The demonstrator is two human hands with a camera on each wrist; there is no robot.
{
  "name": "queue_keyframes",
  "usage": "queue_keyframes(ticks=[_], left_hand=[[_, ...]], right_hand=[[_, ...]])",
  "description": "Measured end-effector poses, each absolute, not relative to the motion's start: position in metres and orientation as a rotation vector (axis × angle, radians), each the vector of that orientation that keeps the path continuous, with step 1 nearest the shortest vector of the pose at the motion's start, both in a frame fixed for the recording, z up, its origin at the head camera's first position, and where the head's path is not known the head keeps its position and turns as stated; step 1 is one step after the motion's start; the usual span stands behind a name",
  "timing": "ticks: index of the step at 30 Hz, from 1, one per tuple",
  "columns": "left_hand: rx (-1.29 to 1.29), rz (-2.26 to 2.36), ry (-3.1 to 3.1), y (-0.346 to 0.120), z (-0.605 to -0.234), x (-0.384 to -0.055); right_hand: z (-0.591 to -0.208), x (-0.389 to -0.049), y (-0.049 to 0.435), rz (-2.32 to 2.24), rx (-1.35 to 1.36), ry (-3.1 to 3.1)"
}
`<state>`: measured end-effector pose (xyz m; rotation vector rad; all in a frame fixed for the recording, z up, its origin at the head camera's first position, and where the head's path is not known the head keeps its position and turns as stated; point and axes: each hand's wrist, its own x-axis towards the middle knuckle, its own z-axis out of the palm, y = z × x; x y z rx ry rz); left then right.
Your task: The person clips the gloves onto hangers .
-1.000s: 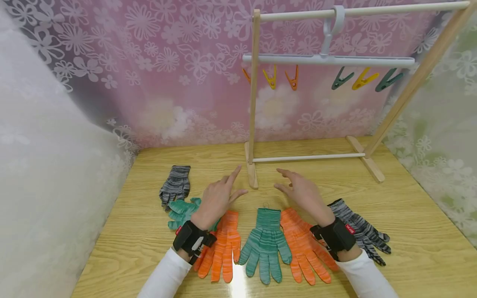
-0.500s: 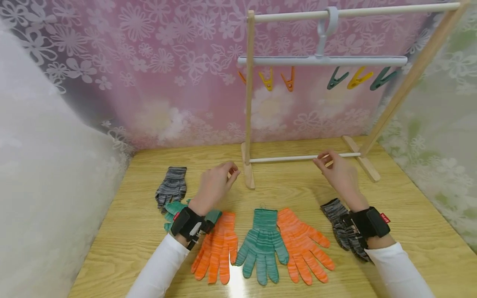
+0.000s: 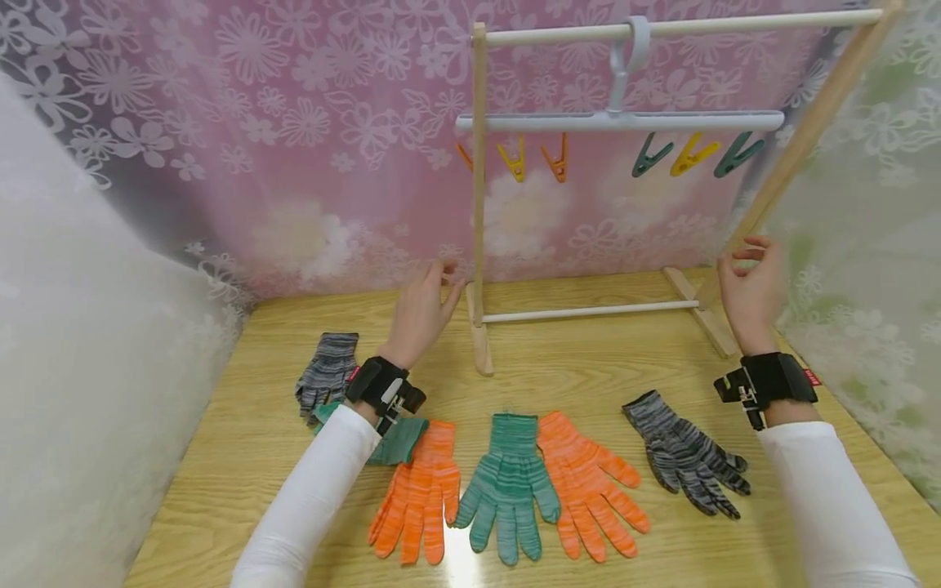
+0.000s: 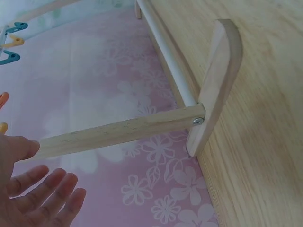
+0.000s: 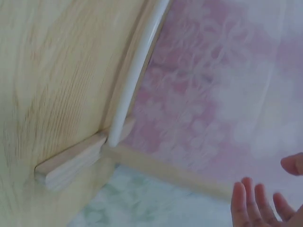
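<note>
My left hand [image 3: 421, 314] is raised just left of the wooden rack's left post [image 3: 479, 188], fingers loosely bent around nothing. In the left wrist view its thumb [image 4: 21, 147] overlaps the post; contact cannot be made out. Beside the right post [image 3: 809, 139] is my right hand [image 3: 755, 294], also holding nothing, its fingers [image 5: 253, 205] apart in the right wrist view. From the rack's top bar hangs a pale hanger [image 3: 617, 122] with several clothespins [image 3: 689, 155]. Below lie a green glove [image 3: 510, 482], two orange gloves [image 3: 422, 498] and a grey-black glove [image 3: 687, 453].
At the left lies another grey-black glove [image 3: 328, 371]. Another green glove [image 3: 400, 439] is partly hidden under my left forearm. The rack's lower rod [image 3: 588, 312] and its feet [image 3: 481, 347] sit low over the wooden table [image 3: 559, 363]. Flowered curtains [image 3: 331, 163] enclose the back and sides.
My right hand has moved right and away from me, from mid-table to the right post. My left hand has gone slightly left and up to the left post. The view has shifted slightly.
</note>
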<state>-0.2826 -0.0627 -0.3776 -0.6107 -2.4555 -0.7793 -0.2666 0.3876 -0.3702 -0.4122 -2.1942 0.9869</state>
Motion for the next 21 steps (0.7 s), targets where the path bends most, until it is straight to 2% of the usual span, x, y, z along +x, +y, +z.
queue_keyframes(ticks=[7,15,21], left_hand=[[-0.538,-0.95,-2.49,-0.043,-0.371,-0.304],[-0.611,-1.116,-2.526,-0.029,-0.368,-0.321],[-0.653,-1.158,-2.484,-0.026,-0.368,-0.33]], right_hand=[[-0.37,-0.289,0.425,0.973,-0.584,-2.219],[-0.367,-0.309,0.446,1.11,-0.346,-2.395],[-0.371,-0.318,0.453,1.108,-0.284,-2.376]])
